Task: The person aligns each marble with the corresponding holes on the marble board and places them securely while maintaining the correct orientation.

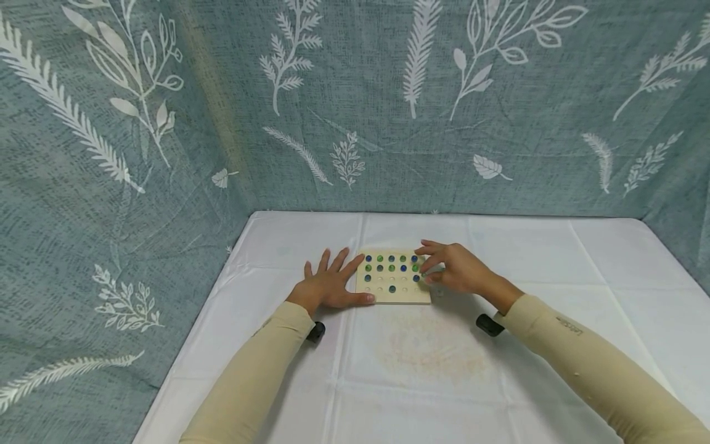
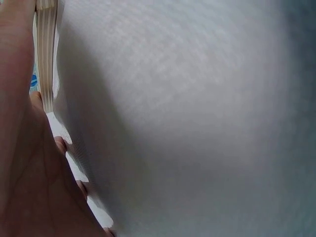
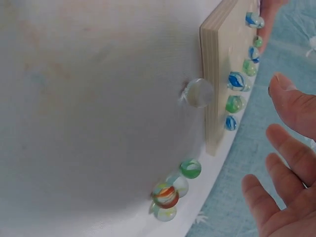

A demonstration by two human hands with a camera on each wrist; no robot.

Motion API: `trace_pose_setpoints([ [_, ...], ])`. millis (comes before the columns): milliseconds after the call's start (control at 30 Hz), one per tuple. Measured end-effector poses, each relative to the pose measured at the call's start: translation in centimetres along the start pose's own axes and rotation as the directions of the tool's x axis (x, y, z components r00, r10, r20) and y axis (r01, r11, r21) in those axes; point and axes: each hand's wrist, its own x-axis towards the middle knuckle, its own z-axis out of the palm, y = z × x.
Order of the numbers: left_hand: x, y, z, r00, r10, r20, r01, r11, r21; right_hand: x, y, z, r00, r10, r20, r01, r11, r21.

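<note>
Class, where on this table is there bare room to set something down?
The white cloth is bare in front of the wooden board, between the sleeves; behind the board, up to the curtain; and right of the right hand. It is crowded at the board: left hand at its left edge, right hand at its right side, loose marbles beside it.

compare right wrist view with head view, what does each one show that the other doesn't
Only the right wrist view shows the orange-swirled marble lying loose on the white tablecloth. Only the head view shows the beige sleeves and the black wrist devices. Both show the wooden board, blue and green marbles on it, the right hand and the patterned backdrop.
</note>
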Motion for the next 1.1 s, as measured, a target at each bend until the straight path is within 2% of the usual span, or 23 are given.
trace_pose_setpoints([
  [233, 0.2, -0.2, 0.2, 1.0, -0.007, 0.005, 0.007, 1.0, -0.022, 0.4, -0.5, 0.1, 1.0, -0.022, 0.002, 0.022, 1.0, -0.008],
  [700, 1.7, -0.8, 0.9, 0.999, -0.033, 0.038, 0.034, 0.999, -0.025, 1.0, -1.0, 0.1, 0.999, -0.031, 0.016, 0.031, 0.999, 0.009],
  [1100, 1.2, -0.5, 0.7, 0.999, -0.031, 0.019, 0.031, 0.999, -0.009, 1.3, -0.9, 0.0, 1.0, -0.004, 0.016, 0.003, 0.999, 0.035],
])
